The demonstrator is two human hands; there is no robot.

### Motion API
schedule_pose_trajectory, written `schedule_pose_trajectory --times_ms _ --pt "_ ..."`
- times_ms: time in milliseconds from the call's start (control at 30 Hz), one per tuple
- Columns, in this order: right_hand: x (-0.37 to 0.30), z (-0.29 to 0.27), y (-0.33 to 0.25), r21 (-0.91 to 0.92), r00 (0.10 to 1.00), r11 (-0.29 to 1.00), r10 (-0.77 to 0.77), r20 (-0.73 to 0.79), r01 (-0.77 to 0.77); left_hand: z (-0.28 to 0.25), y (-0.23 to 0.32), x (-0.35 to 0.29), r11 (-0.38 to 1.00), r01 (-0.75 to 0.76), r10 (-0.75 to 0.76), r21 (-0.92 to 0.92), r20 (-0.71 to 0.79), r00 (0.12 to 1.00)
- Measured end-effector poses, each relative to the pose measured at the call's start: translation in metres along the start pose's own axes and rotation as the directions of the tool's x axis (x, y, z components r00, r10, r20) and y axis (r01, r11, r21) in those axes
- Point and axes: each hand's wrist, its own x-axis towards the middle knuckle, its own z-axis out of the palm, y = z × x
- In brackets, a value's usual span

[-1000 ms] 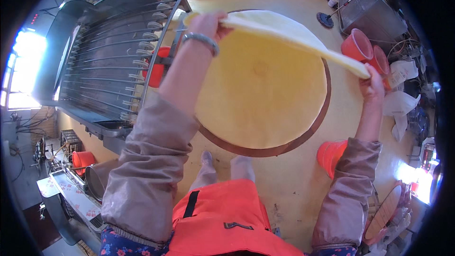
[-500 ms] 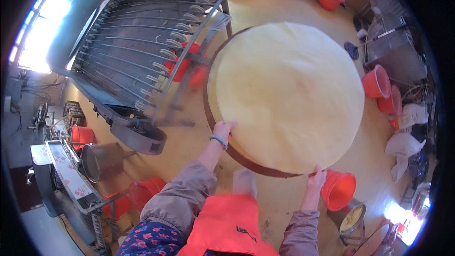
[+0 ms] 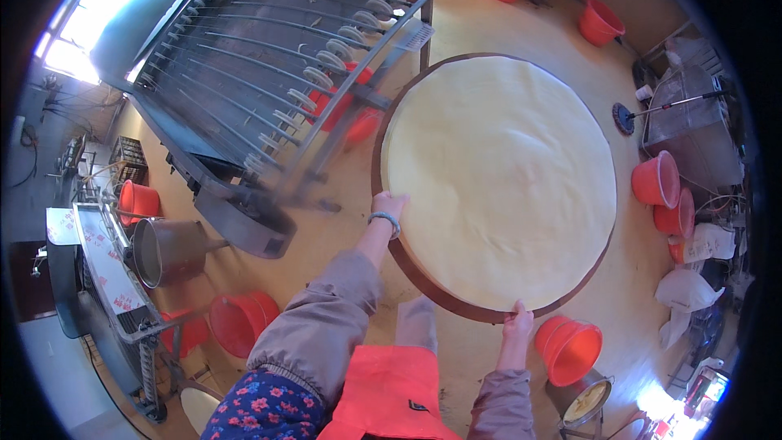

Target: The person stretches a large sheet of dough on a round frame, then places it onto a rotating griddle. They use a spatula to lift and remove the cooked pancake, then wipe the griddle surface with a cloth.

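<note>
pale sheet (image 3: pixel 497 179) — left hand (image 3: pixel 389 209), right hand (image 3: pixel 517 325) at edge

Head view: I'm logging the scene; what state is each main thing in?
Round pale-yellow sheet: spread out, lightly wrinkled.
Round brown board: mostly covered by sheet.
Grey-braceleted left hand: gripping board's edge.
Right hand: gripping board's edge.
Red plastic bucket near right hand: uncovered.
</note>
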Motion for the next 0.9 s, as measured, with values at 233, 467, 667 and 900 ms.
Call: schedule_pose_trajectory --times_ms 233,467,667,900 --pt "-0.007 0.001 0.008 -0.065 0.998 0.997 0.034 0.051 -0.031 -0.005 -0.001 0.067 0.955 -0.17 0.236 0.242 -0.276 0.932" --pt "-0.013 0.004 0.013 -0.027 0.997 0.998 0.054 0.046 -0.053 -0.001 0.033 0.103 0.9 -0.148 0.206 0.411 -0.102 0.973" --pt "-0.006 -0.001 0.019 -0.217 1.0 0.976 -0.004 0.009 0.006 -0.003 0.015 0.15 0.94 -0.224 0.153 0.256 0.272 0.95" --pt "-0.013 0.016 0.026 -0.178 0.989 0.981 0.047 -0.138 -0.072 -0.049 0.053 0.162 0.97 0.187 -0.242 0.157 0.703 0.669"
